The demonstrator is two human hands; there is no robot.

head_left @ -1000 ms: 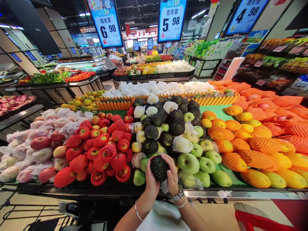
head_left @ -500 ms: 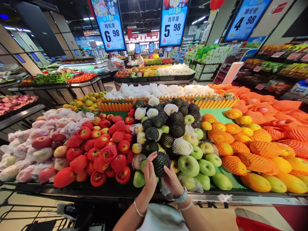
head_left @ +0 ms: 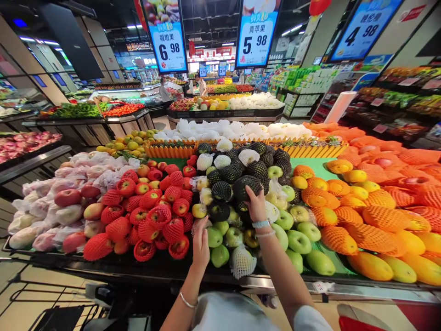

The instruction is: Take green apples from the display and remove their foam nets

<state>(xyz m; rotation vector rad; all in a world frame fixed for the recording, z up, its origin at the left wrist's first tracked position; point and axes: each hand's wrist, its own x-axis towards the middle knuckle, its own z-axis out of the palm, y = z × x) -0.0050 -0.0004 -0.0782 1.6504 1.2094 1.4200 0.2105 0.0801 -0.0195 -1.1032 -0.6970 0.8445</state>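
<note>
My right hand point(head_left: 255, 204) reaches out over the fruit display and grips an apple in a black foam net point(head_left: 247, 185), up among the other black-netted apples point(head_left: 223, 177). My left hand point(head_left: 200, 239) rests near the front of the pile, fingers stretched toward a white-netted fruit and the bare green apples point(head_left: 220, 234). It holds nothing that I can see. A white-netted fruit point(head_left: 242, 261) lies at the front edge between my arms.
Red-netted apples point(head_left: 148, 216) lie to the left, with pink bagged fruit point(head_left: 51, 207) beyond. Orange-netted mangoes point(head_left: 361, 216) fill the right. Price signs point(head_left: 257, 32) hang overhead. A cart point(head_left: 58, 312) stands at lower left. People stand far back by other stands.
Both hands held the black-netted apple near the front edge. My right hand has now carried it up and forward onto the pile, and my left hand let go and lowered to the front fruits.
</note>
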